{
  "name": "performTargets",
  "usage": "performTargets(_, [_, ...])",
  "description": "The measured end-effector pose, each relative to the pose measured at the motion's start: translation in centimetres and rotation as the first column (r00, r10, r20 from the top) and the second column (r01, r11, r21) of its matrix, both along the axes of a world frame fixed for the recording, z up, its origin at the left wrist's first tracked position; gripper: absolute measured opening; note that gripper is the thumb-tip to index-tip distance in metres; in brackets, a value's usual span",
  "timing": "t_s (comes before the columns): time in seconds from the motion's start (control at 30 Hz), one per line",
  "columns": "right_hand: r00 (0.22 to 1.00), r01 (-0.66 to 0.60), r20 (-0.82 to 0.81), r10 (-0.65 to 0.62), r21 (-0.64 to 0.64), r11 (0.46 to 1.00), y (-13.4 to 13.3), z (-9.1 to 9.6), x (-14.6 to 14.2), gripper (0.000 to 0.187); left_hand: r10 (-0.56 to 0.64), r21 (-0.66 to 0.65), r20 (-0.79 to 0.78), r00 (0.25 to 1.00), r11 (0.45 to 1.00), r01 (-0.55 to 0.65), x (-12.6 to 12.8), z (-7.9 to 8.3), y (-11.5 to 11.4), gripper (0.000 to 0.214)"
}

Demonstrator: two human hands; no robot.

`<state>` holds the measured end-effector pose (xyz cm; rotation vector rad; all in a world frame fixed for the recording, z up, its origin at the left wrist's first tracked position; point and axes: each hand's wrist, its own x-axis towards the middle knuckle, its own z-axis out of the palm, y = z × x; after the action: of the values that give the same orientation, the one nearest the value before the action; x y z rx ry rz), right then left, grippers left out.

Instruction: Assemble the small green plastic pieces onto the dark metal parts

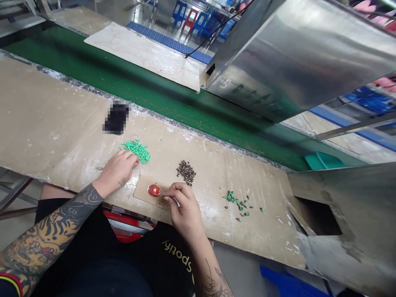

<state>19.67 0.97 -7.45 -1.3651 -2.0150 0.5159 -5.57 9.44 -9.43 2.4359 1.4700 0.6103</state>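
1. The right hand [187, 208] had its thumb and forefinger drawn close together just beside the small red cup [154, 190]; whether a piece lay between the tips, I could not tell. A slack pinch on anything so small could have dropped it among the brown specks [161, 202]

2. The left hand [120, 170] was palm down, fingers bent, at the near side of the green pile [136, 150]; its fingertips were too hidden to show whether they gripped a piece. A hasty rake there could have scattered the pile

3. The red cup stood on the cardboard sheet [140, 190], near enough to the right fingertips that a clipped knuckle could have tipped it and let out whatever it held

4. The cardboard sheet lay at the near edge of the table [62, 103], bearing the brown specks as well; a wrist catching it could have dragged the lot over that edge

5. Just beyond the right hand lay the brown pile [186, 172], apart from the green pile; a low, careless reach could have brushed the two together

6. Farther right, the mixed green and brown pieces [238, 202] were loosely strewn, so a sideways swing of the forearm could have spread them wider

7. Past the table ran the green belt [173, 109]; a sharp flick could have sent the stray green piece [161, 139] onto it
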Motion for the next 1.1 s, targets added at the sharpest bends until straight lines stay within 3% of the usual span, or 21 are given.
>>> performTargets(0.07, [0.998, -0.029, 0.059, 0.029, -0.006, 1.0, 0.4, 0.3, -0.2, 0.019, 0.034, -0.114, 0.217, 0.976, 0.993, -0.009, 0.2, 0.3, -1.2, 0.019])
performTargets(0.13, [0.991, -0.058, 0.118, 0.06, -0.014, 0.998, 0.8, 0.6, -0.4, 0.017, 0.104, -0.248, 0.432, 0.896, 0.969, 0.007, 0.3, 0.4, -2.5, 0.016])
performTargets(0.27, [0.967, -0.098, 0.236, 0.095, 0.0, 0.995, 1.3, 0.9, -0.7, 0.017, 0.215, -0.408, 0.62, 0.754, 0.91, 0.076, 0.4, 0.3, -4.9, 0.011])
performTargets(0.5, [0.936, -0.107, 0.34, 0.09, 0.034, 0.994, 1.1, 1.2, -1.0, 0.016, 0.372, -0.562, 0.686, 0.626, 0.817, 0.13, 0.3, 1.1, -6.9, 0.017])
performTargets(0.83, [0.935, -0.094, 0.346, 0.077, 0.033, 0.995, 0.8, 1.2, -1.2, 0.018, 0.524, -0.632, 0.697, 0.489, 0.771, 0.074, -0.4, 0.8, -6.9, 0.018])
performTargets(0.97, [0.956, -0.031, 0.294, 0.02, 0.034, 0.999, 0.0, 1.6, -0.3, 0.017, 0.588, -0.674, 0.684, 0.432, 0.735, 0.067, -0.7, 0.8, -7.1, 0.02])
performTargets(1.1, [0.958, 0.005, 0.285, 0.005, -0.032, 0.999, -1.0, 0.7, 0.1, 0.018, 0.621, -0.706, 0.673, 0.4, 0.702, 0.098, -0.5, 1.2, -7.8, 0.022])
